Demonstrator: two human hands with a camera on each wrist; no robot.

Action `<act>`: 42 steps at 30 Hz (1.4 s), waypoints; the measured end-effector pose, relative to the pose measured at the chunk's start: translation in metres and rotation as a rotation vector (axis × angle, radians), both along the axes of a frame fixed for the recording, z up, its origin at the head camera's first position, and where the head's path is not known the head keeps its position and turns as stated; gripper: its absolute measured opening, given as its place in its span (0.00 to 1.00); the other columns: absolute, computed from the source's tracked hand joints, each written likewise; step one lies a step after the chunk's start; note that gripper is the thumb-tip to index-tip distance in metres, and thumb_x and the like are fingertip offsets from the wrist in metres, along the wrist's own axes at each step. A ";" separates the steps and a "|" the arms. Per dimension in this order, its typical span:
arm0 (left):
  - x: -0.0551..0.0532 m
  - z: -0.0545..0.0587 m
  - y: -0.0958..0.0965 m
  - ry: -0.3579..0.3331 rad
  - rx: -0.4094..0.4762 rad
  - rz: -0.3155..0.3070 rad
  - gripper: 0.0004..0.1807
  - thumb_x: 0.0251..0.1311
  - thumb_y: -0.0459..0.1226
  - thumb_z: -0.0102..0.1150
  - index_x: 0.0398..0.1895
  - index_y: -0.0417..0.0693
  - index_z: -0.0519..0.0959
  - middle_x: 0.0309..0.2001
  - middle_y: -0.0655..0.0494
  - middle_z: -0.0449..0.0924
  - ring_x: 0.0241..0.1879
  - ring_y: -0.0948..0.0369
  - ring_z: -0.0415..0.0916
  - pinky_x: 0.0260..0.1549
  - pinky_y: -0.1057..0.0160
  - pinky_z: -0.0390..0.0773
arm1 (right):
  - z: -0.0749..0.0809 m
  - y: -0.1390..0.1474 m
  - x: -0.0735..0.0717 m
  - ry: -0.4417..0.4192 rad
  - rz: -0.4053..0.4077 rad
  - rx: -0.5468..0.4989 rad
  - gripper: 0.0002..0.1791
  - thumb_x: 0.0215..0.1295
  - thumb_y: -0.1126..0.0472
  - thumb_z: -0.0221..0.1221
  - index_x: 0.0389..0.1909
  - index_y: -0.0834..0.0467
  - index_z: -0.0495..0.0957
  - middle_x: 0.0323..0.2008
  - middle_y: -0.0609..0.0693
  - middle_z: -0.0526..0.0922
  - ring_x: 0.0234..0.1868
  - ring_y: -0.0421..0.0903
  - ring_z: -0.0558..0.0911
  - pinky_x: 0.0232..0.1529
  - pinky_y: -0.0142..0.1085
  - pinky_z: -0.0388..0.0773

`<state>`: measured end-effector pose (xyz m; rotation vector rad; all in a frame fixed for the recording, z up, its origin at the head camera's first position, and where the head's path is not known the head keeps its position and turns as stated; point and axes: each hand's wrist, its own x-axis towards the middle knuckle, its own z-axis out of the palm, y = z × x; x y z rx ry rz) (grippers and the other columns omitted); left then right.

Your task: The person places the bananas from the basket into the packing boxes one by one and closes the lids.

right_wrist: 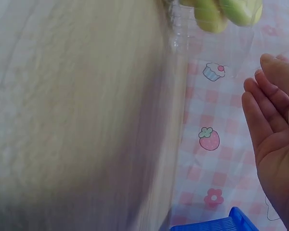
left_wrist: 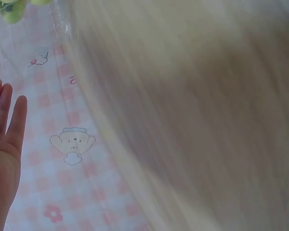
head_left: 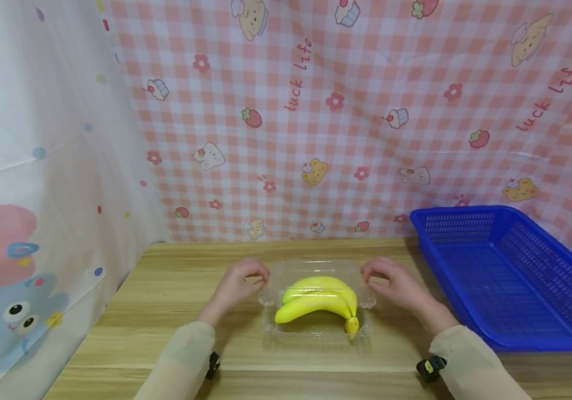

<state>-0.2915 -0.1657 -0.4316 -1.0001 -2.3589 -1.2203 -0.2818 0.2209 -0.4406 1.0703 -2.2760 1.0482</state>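
A clear plastic clamshell box (head_left: 311,335) stands on the table, with a bunch of yellow bananas (head_left: 316,304) inside it. Its see-through lid (head_left: 323,268) extends over the far side; whether it is fastened I cannot tell. Beside the lid's left edge is my left hand (head_left: 240,280), its fingertips close to the plastic. My right hand (head_left: 391,282) mirrors it at the right edge. In the wrist views the left fingers (left_wrist: 17,120) are straight, and the right fingers (right_wrist: 257,113) are slightly bent, apart from the thumb. Contact with the lid is unclear.
A blue plastic basket (head_left: 458,300) stands on the right of the wooden table (head_left: 165,294). Behind the table hangs a pink checked cloth (head_left: 286,139), with a white printed curtain (head_left: 65,139) at the left. Small black cameras are strapped on both wrists.
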 end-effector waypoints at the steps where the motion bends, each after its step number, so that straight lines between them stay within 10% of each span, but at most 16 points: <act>1: 0.000 0.000 0.000 0.027 -0.013 -0.010 0.14 0.48 0.17 0.67 0.27 0.45 0.82 0.37 0.54 0.83 0.41 0.55 0.80 0.45 0.62 0.84 | 0.000 0.001 0.000 0.035 -0.003 0.022 0.21 0.48 0.81 0.68 0.30 0.52 0.77 0.39 0.51 0.83 0.43 0.49 0.80 0.46 0.32 0.83; 8: 0.001 0.001 -0.002 0.176 -0.115 -0.052 0.15 0.45 0.19 0.70 0.26 0.48 0.81 0.37 0.55 0.84 0.42 0.57 0.80 0.46 0.60 0.84 | -0.002 0.004 -0.002 0.139 0.003 0.113 0.23 0.44 0.80 0.70 0.29 0.50 0.76 0.39 0.47 0.83 0.42 0.47 0.81 0.43 0.41 0.82; 29: 0.004 -0.003 -0.005 0.213 -0.228 -0.047 0.13 0.47 0.22 0.72 0.26 0.48 0.82 0.40 0.55 0.84 0.44 0.57 0.81 0.47 0.61 0.83 | -0.004 0.005 0.000 0.228 0.045 0.187 0.22 0.43 0.78 0.72 0.29 0.51 0.76 0.40 0.48 0.81 0.42 0.46 0.81 0.49 0.22 0.73; 42: 0.008 0.000 -0.008 0.252 -0.308 -0.040 0.10 0.48 0.23 0.72 0.29 0.45 0.84 0.42 0.53 0.84 0.46 0.55 0.81 0.49 0.58 0.83 | -0.002 0.007 -0.001 0.238 0.042 0.245 0.21 0.44 0.76 0.73 0.30 0.50 0.77 0.40 0.46 0.81 0.42 0.45 0.81 0.41 0.40 0.82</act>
